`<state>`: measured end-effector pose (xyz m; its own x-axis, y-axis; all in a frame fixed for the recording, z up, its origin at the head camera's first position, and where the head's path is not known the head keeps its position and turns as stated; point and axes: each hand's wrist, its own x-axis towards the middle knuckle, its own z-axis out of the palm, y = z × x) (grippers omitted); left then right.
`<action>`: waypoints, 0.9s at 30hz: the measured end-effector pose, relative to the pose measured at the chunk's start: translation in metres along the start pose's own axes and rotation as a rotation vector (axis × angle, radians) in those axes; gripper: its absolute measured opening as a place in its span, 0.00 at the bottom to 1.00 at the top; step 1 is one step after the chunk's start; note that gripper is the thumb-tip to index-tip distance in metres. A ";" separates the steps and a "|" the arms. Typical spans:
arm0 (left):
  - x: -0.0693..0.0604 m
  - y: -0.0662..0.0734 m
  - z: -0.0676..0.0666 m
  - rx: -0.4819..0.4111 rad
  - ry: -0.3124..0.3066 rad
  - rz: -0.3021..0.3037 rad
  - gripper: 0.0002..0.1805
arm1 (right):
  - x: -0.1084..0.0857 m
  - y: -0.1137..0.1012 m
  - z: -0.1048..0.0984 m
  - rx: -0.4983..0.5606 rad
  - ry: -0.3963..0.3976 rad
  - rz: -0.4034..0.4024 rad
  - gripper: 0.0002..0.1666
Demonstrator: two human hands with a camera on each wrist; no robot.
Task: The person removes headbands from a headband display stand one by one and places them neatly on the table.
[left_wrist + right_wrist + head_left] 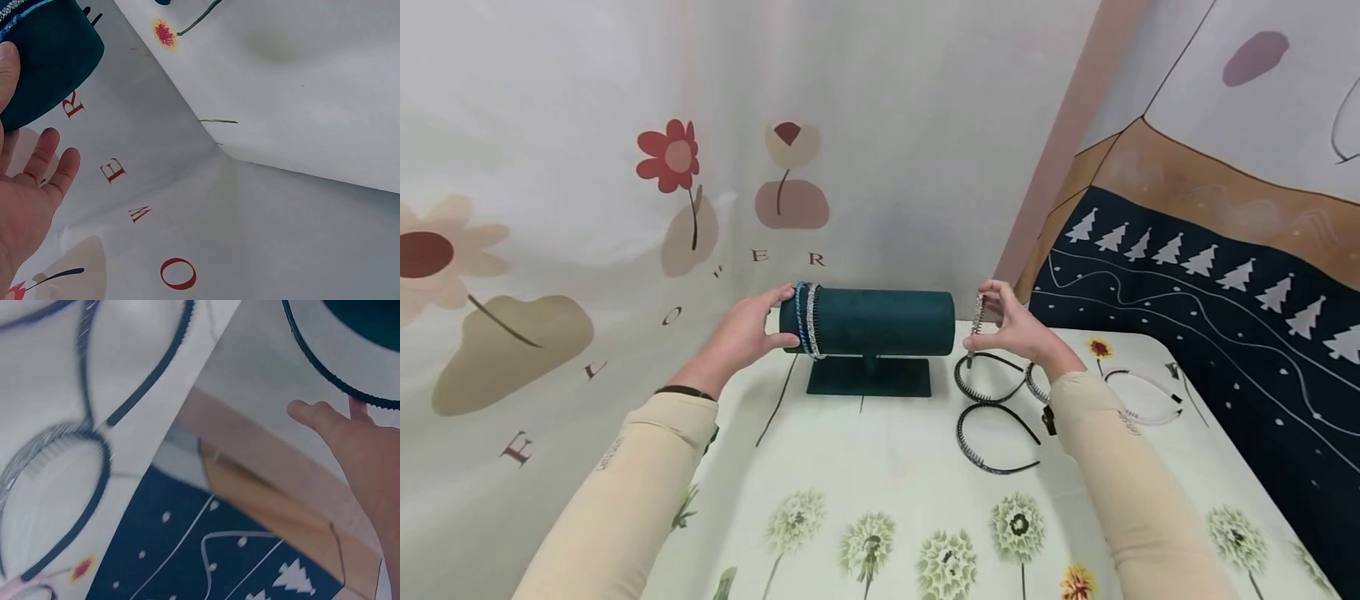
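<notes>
A dark green velvet cylinder stand [883,323] rises on a flat base. Near its left end sit a blue headband [801,321] and a silver glittery headband [812,323], side by side. My left hand [737,333] holds that left end, thumb in front and fingers toward the top. In the left wrist view, two of the left hand's [28,209] fingers extend off the cylinder. Just off the right end, my right hand [1022,332] pinches a toothed, sparkly headband [977,317] between thumb and fingers. The right wrist view shows this headband's [325,372] dark curve, apart from the cylinder.
Below my right hand, two dark toothed headbands lie on the table, an upper headband [967,390] and a lower headband [973,457]. Another headband [1034,385] is partly hidden by my right arm. A pale pink headband [1138,418] lies farther right. Printed curtains stand behind.
</notes>
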<state>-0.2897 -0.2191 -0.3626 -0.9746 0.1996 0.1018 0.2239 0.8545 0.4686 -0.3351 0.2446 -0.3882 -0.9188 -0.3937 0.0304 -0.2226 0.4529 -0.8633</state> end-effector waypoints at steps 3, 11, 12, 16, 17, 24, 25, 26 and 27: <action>-0.001 0.000 -0.001 0.001 -0.001 0.002 0.51 | -0.011 0.005 -0.008 -0.037 0.019 0.009 0.59; 0.000 -0.002 -0.001 0.002 -0.011 0.018 0.51 | -0.044 0.015 -0.024 -0.206 -0.042 0.017 0.60; 0.001 -0.003 0.000 0.001 -0.010 0.020 0.51 | -0.049 0.016 -0.026 -0.236 -0.052 0.016 0.60; 0.001 -0.005 0.001 0.008 -0.007 0.028 0.52 | -0.066 0.023 -0.030 -0.386 -0.076 -0.029 0.63; 0.001 -0.005 0.001 0.009 -0.010 0.027 0.51 | -0.071 0.025 -0.031 -0.421 -0.077 -0.043 0.63; -0.001 -0.004 0.001 0.004 -0.008 0.019 0.51 | -0.111 0.038 -0.042 -0.640 -0.096 0.004 0.66; -0.001 -0.004 0.001 0.005 -0.006 0.018 0.51 | -0.117 0.040 -0.043 -0.660 -0.097 0.015 0.66; 0.000 -0.004 0.001 0.006 -0.004 0.020 0.51 | -0.123 0.042 -0.043 -0.680 -0.098 0.024 0.67; 0.000 -0.004 0.001 0.006 -0.003 0.021 0.51 | -0.129 0.045 -0.043 -0.697 -0.097 0.031 0.67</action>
<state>-0.2907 -0.2224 -0.3652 -0.9697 0.2187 0.1090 0.2443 0.8532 0.4609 -0.2407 0.3503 -0.4092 -0.9019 -0.4274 -0.0618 -0.3840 0.8592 -0.3381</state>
